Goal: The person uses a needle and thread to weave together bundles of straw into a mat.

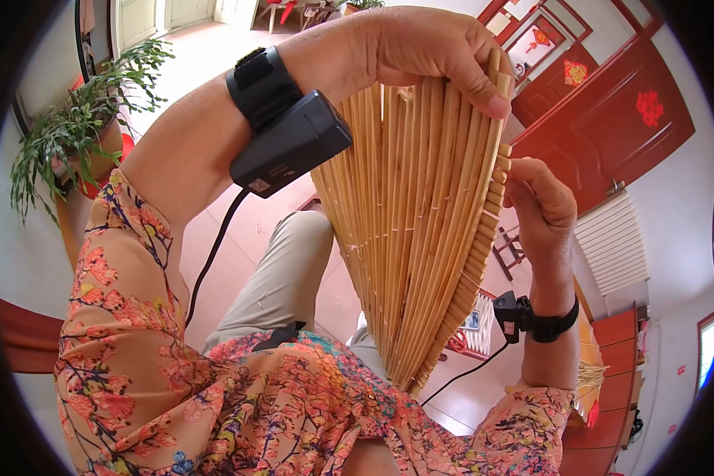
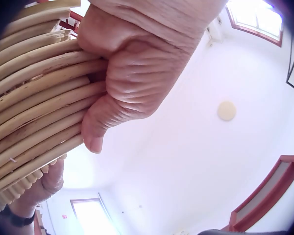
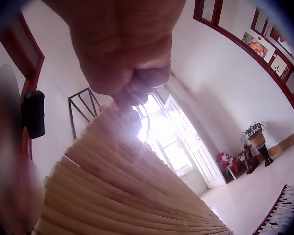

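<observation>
A fan-shaped panel of stitched straw stalks [image 1: 408,190] stands upright, spread wide at the top and narrowing toward the lap. Over its top edge, my left hand [image 1: 444,51] grips the stalk ends, thumb in front and the other fingers hidden behind. In the left wrist view that thumb lies along the ends of the stalks [image 2: 44,105]. My right hand [image 1: 541,202] is at the panel's right edge, fingers curled and fingertips pinched close to the stalks. From those fingertips a thin, pale loop of thread [image 3: 149,122] hangs in the right wrist view. White stitches [image 1: 389,234] cross the stalks.
Legs in light trousers [image 1: 282,262] are below the panel. A potted plant [image 1: 75,131] stands at the left, and a red door [image 1: 611,119] at the upper right. A white slatted piece [image 1: 613,242] leans by the right wall. Cables run from both wrist cameras.
</observation>
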The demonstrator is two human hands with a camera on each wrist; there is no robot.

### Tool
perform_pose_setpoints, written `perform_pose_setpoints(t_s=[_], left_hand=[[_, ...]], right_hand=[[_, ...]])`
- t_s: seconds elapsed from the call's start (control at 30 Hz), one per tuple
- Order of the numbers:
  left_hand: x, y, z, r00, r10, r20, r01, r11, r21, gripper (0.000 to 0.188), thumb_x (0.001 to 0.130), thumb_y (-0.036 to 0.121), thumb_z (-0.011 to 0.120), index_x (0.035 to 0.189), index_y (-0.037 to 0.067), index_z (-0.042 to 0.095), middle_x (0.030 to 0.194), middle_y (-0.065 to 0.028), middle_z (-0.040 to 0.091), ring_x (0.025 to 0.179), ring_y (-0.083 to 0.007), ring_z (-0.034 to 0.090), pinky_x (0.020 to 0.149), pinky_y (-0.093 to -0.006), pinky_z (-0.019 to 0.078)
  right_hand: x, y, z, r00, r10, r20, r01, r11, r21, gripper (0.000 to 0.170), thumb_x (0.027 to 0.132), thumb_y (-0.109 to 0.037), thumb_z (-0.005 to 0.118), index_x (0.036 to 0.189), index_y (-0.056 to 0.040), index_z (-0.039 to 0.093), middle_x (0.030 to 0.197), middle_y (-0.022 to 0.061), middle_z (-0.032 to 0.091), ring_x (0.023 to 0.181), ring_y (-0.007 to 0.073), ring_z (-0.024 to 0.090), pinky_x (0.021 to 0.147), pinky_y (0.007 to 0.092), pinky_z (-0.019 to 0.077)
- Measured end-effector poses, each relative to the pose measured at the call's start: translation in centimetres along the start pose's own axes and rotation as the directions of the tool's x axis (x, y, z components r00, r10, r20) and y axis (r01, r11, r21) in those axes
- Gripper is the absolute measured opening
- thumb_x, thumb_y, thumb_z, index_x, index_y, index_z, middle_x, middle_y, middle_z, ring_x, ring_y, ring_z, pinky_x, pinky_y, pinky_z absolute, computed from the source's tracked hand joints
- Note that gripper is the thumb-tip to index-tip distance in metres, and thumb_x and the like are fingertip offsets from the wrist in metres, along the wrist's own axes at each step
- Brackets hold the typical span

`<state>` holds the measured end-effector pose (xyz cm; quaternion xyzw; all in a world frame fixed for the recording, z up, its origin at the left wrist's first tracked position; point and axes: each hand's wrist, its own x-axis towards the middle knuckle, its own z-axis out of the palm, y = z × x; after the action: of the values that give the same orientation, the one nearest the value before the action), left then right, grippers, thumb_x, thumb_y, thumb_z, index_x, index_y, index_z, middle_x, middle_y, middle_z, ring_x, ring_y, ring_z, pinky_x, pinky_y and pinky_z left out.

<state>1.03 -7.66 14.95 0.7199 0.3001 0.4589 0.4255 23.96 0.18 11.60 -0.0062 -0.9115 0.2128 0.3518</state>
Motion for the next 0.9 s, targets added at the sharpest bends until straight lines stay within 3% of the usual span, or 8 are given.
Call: perform_pose_setpoints(t_s=[0.17, 0.27, 0.47, 0.67, 0.73, 0.9], left_hand=[[0.6, -0.7, -0.3, 0.998, 0.044, 0.043, -0.043, 0.999, -0.025, 0.021, 0.070, 0.018, 0.076, 0.076, 0.003, 0.063, 0.063, -0.0035, 0.061, 0.053, -0.0108, 0.057, 0.051, -0.0192, 0.0425], [0.8, -1.0, -0.6, 0.997, 0.060, 0.055, -0.058, 0.998, -0.039, 0.021, 0.070, 0.018, 0.076, 0.075, 0.003, 0.063, 0.063, -0.0034, 0.061, 0.052, -0.0108, 0.056, 0.051, -0.0191, 0.0422], [1.2, -1.6, -0.9, 0.994, 0.085, 0.073, -0.081, 0.995, -0.053, 0.020, 0.070, 0.018, 0.076, 0.075, 0.003, 0.063, 0.063, -0.0033, 0.061, 0.051, -0.0108, 0.056, 0.050, -0.0190, 0.0417], [1.5, -2.5, -1.4, 0.989, 0.127, 0.080, -0.120, 0.989, -0.081, 0.020, 0.070, 0.018, 0.076, 0.074, 0.003, 0.063, 0.063, -0.0032, 0.061, 0.051, -0.0107, 0.055, 0.050, -0.0189, 0.0412], [0.9, -2.0, -1.4, 0.999, 0.009, 0.047, -0.007, 0.999, -0.045, 0.021, 0.069, 0.018, 0.076, 0.073, 0.003, 0.062, 0.061, -0.0031, 0.060, 0.049, -0.0109, 0.054, 0.049, -0.0190, 0.0404], [0.0, -1.4, 0.0, 0.998, -0.043, -0.040, 0.039, 0.996, -0.081, 0.020, 0.069, 0.017, 0.076, 0.073, 0.003, 0.062, 0.059, -0.0025, 0.059, 0.049, -0.0106, 0.053, 0.048, -0.0187, 0.0400]], right_hand=[[-0.7, 1.3, 0.8, 0.999, 0.050, -0.005, -0.049, 0.998, 0.050, 0.012, 0.082, 0.007, 0.054, 0.089, -0.0003, 0.060, 0.068, 0.0019, 0.055, 0.059, 0.0073, 0.049, 0.056, 0.0206, 0.0420], [-0.3, 1.1, 0.1, 0.999, -0.037, -0.030, 0.036, 0.998, -0.053, 0.016, 0.080, 0.010, 0.052, 0.090, 0.0000, 0.059, 0.067, 0.0029, 0.054, 0.059, 0.0085, 0.050, 0.056, 0.0208, 0.0422], [0.2, 0.4, -1.3, 0.994, -0.084, 0.074, 0.089, 0.994, -0.066, 0.015, 0.079, 0.011, 0.052, 0.088, 0.0016, 0.059, 0.069, 0.0053, 0.056, 0.059, 0.0101, 0.051, 0.055, 0.0211, 0.0422], [0.4, -0.7, -1.3, 0.993, -0.034, 0.112, 0.045, 0.994, -0.099, 0.014, 0.078, 0.010, 0.054, 0.088, 0.0018, 0.060, 0.070, 0.0047, 0.056, 0.060, 0.0093, 0.051, 0.055, 0.0206, 0.0420], [0.4, -0.5, -1.0, 0.996, -0.037, 0.086, 0.043, 0.997, -0.067, 0.013, 0.079, 0.009, 0.054, 0.087, 0.0015, 0.060, 0.070, 0.0043, 0.056, 0.060, 0.0090, 0.051, 0.055, 0.0205, 0.0418], [0.5, 0.4, -0.4, 0.995, -0.020, 0.099, 0.021, 1.000, -0.005, 0.011, 0.081, 0.007, 0.055, 0.088, 0.0011, 0.060, 0.069, 0.0034, 0.056, 0.059, 0.0082, 0.049, 0.055, 0.0203, 0.0413]])
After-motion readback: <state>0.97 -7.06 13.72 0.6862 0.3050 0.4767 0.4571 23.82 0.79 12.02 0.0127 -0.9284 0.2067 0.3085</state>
